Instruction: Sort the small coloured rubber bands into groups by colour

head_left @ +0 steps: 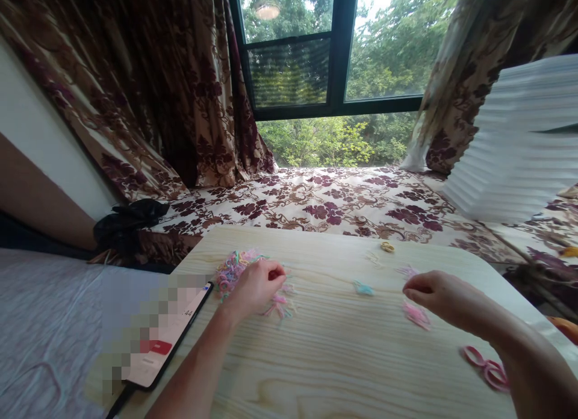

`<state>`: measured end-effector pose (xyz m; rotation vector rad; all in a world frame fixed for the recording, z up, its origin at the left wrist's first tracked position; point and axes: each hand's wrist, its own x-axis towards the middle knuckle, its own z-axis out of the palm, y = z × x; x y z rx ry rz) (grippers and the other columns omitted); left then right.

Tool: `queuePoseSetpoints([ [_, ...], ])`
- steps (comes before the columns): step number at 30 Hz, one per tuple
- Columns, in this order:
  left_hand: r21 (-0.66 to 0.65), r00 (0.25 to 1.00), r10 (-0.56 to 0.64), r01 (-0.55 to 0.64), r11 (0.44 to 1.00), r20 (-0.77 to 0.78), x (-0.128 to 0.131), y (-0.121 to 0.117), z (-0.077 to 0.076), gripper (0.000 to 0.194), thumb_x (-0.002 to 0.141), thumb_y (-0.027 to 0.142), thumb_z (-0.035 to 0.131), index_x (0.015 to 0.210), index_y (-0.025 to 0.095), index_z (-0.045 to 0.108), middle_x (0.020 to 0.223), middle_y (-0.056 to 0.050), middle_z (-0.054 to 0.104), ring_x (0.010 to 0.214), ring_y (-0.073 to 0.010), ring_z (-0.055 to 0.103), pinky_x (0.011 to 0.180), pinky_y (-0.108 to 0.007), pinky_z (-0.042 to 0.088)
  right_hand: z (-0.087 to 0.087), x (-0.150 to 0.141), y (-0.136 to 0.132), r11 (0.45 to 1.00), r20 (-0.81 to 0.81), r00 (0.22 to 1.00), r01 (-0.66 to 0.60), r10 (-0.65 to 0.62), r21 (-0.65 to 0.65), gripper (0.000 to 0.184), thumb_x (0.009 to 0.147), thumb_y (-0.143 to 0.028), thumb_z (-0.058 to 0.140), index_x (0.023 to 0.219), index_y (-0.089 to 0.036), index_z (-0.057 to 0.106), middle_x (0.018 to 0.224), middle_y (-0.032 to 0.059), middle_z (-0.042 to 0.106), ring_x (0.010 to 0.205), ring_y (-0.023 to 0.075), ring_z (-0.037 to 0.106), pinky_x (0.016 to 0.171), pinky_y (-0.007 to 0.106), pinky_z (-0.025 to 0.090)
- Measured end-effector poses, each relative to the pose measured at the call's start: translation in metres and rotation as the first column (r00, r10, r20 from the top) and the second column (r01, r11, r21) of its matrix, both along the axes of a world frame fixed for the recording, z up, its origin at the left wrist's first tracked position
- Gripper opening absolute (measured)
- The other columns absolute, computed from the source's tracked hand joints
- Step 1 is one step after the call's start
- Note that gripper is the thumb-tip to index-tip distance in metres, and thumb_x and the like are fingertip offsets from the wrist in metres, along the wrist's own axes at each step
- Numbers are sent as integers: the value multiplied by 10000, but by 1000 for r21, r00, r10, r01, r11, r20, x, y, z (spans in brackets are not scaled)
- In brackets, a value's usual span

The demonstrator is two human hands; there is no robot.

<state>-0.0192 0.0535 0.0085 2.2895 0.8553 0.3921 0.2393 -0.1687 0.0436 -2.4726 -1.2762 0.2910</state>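
My left hand (259,282) is over the right edge of a mixed heap of small coloured elastic bands (229,276), its fingers curled into a pinch. What they hold, if anything, is hidden. Loose pink and pale bands (280,307) lie just below it. My right hand (436,288) is at the right of the table, fingertips pressed together between a pale lilac bunch (407,271) and a bright pink bunch of bands (416,316). Anything in that pinch is too small to see. A teal bunch (363,288) lies between the hands.
Yellow bands (387,247) and a faint pale bunch (373,259) lie near the far edge of the wooden table (325,359). Larger pink rings (495,375) are by my right forearm. A phone (180,335) rests at the left edge. A white pleated object (519,142) stands at right.
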Motion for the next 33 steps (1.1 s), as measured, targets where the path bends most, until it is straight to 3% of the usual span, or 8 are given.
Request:
queuePoseSetpoints([
  [4, 7, 999, -30, 30, 1000, -43, -2, 0, 6, 216, 724, 248, 487, 744, 155, 682, 719, -29, 685, 668, -139, 597, 593, -204, 414, -5, -43, 33, 965, -133, 957, -262, 258, -14, 298, 769, -370, 464, 650, -209, 686, 577, 14, 630, 546, 148, 534, 503, 242, 346],
  [8, -35, 990, -85, 82, 996, -114, -6, -1, 8, 218, 714, 254, 492, 755, 171, 689, 723, -21, 691, 672, -138, 604, 574, -198, 408, -16, -82, 55, 922, -214, 896, -379, 388, 83, 268, 783, -320, 456, 683, -208, 678, 699, 21, 671, 629, 155, 568, 563, 238, 386],
  [15, 28, 968, -169, 177, 984, -186, -9, -3, 11, 204, 684, 228, 505, 736, 183, 697, 658, -2, 665, 625, -120, 576, 550, -202, 375, -26, -91, 62, 919, -252, 887, -394, 387, 22, 284, 787, -307, 424, 709, -196, 672, 700, 32, 668, 651, 168, 576, 584, 250, 400],
  [21, 134, 939, -266, 299, 945, -219, -3, -17, 10, 196, 665, 191, 504, 718, 202, 692, 672, 4, 658, 673, -129, 569, 692, -229, 400, -32, -88, 63, 918, -255, 885, -394, 390, 38, 287, 788, -326, 422, 709, -187, 661, 735, 43, 671, 677, 175, 575, 590, 256, 405],
  [25, 183, 934, -254, 303, 935, -250, 0, -22, 8, 180, 652, 175, 512, 713, 202, 679, 683, -1, 660, 723, -148, 575, 804, -266, 390, -31, -89, 62, 923, -246, 891, -382, 382, 47, 288, 786, -323, 425, 693, -180, 657, 726, 49, 668, 666, 175, 565, 584, 261, 402],
  [33, 197, 924, -261, 321, 926, -279, 2, -24, 8, 173, 683, 146, 482, 668, 191, 649, 728, -30, 673, 768, -174, 582, 830, -308, 382, -31, -91, 62, 921, -239, 890, -380, 389, 81, 288, 781, -326, 427, 673, -186, 654, 673, 33, 653, 615, 161, 555, 552, 250, 398],
])
